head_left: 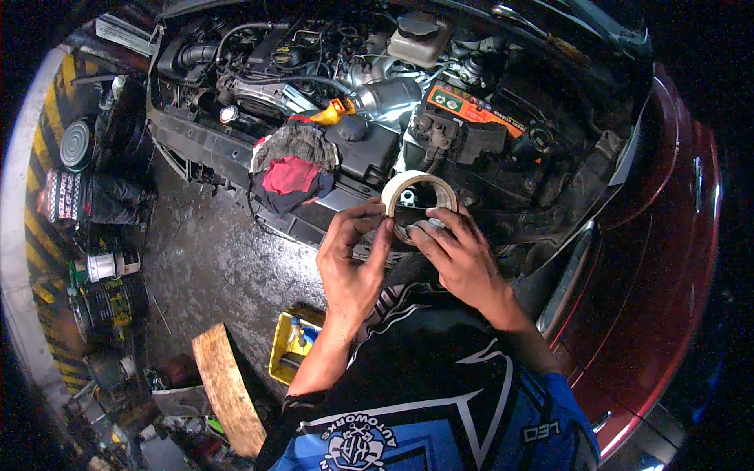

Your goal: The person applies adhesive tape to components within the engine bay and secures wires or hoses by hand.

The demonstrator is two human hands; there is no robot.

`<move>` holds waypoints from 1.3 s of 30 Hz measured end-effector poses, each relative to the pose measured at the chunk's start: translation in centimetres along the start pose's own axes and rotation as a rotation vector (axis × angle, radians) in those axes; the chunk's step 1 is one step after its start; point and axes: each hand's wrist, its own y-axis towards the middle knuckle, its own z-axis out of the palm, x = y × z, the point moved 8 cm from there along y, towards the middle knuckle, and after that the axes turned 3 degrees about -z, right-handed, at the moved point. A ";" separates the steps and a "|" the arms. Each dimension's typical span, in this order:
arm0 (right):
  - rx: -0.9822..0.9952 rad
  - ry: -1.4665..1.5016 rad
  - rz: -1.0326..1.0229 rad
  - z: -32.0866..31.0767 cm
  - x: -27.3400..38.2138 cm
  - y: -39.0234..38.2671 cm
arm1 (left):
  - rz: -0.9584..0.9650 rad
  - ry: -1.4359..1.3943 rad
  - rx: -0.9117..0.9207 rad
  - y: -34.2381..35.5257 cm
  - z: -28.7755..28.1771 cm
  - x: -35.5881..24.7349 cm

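Off-white tape roll [399, 180] is up in both hands, just above the front edge of the engine bay [206, 157], hole facing the camera, bay parts visible through it. Left hand [352, 263]: thumb and bent fingers closed on the roll's left side. Right hand [469, 263]: fingers curled, tips pinching the lower right rim. Can't tell if the right fingertips also have a loose tape end.

Bay, by its edges: grey and red rags [292, 174] bunched on the front edge, left of the roll. Battery [475, 110] with orange label sits beyond the roll, toward the right side. Whitish reservoir [420, 49] with dark cap near the far edge. Silver cylinder [389, 100] mid-bay, yellow-orange part [334, 112] at its left end. Red bodywork [640, 259] runs down the right side.

Floor [206, 243], left of the person: yellow tray [276, 355] near the left forearm, small items in it; curved wooden board [228, 390] just beside the tray; white bucket [102, 268] farther out, toward the floor's left edge, near the yellow-and-black striped kerb [39, 228].
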 end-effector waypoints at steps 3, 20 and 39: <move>0.000 0.029 0.015 -0.4 -0.1 0.3 | 0.032 0.025 0.016 0.2 0.1 0.1; -0.176 0.503 0.269 -0.7 -2.2 -0.2 | 0.138 0.005 -0.022 0.8 0.8 -1.5; -0.050 0.615 0.516 0.7 -4.5 -0.3 | 0.047 -0.135 -0.014 1.7 -0.5 -2.8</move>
